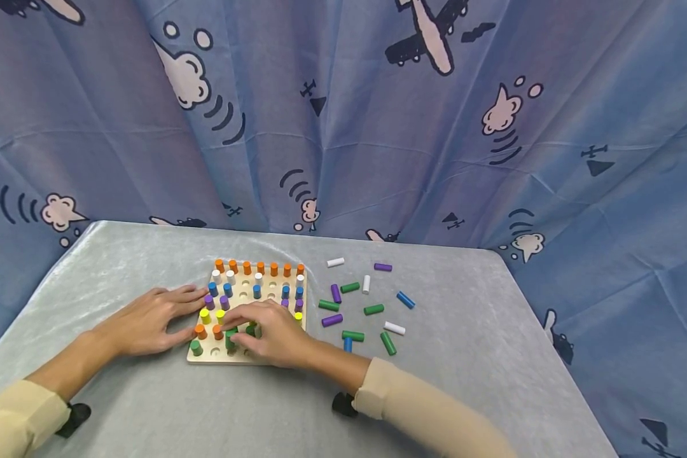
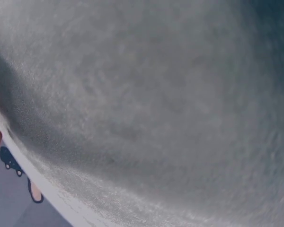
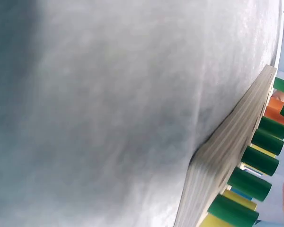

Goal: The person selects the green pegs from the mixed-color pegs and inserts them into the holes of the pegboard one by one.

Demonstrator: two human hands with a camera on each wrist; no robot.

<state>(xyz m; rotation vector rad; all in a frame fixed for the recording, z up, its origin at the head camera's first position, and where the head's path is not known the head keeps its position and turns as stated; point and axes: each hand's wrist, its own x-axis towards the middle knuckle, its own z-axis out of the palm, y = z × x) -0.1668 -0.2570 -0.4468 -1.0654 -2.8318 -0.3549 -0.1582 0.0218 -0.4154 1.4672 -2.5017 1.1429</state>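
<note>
Two hands on the wooden pegboard [image 1: 246, 357] at table [image 1: 464, 356] center. Right hand [image 1: 269, 334] curls its fingers, pinching a green peg [image 1: 231, 337] at the board's near row. Left hand [image 1: 149, 321] lies flat, fingers straight, against the board's left edge. Loose pegs [image 1: 366, 310] lie scattered right of the board.

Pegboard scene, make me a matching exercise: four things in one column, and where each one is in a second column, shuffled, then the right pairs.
Things:
1. orange pegs
2. loose pegs
3. left hand
4. right hand

Places:
A. lying on the grey cloth to the right of the pegboard
B. resting at the board's left edge
C. standing in the board's far row
D. over the board's near part, fingers on a green peg

Pairs: 1-C, 2-A, 3-B, 4-D
</note>
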